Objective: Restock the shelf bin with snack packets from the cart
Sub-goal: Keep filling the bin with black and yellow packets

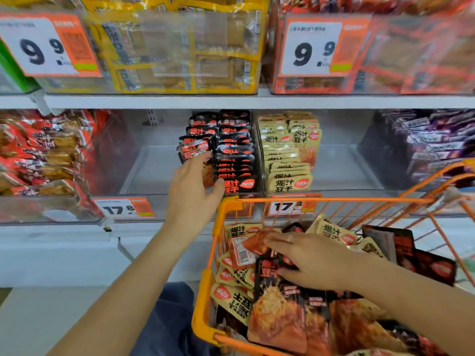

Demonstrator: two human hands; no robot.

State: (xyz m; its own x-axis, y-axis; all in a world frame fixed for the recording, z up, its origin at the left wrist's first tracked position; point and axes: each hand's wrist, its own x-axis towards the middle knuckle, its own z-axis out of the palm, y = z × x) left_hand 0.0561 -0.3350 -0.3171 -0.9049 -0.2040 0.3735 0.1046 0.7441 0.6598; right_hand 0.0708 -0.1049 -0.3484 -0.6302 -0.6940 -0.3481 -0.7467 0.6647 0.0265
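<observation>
A clear shelf bin (154, 176) on the middle shelf holds two rows of black snack packets (235, 152). My left hand (194, 187) reaches into the bin and grips a black packet (198, 150) at the front of the left row. An orange wire cart (226, 209) at the lower right is full of black and beige snack packets (280, 312). My right hand (305, 258) lies in the cart, fingers closing on an orange-red packet (253, 244).
Beige packets (289, 150) fill the bin to the right, purple packets (434, 142) sit farther right, and red packets (38, 155) to the left. Price tags reading 17.8 (123, 208) hang on the shelf edge. The upper shelf carries yellow and red packs.
</observation>
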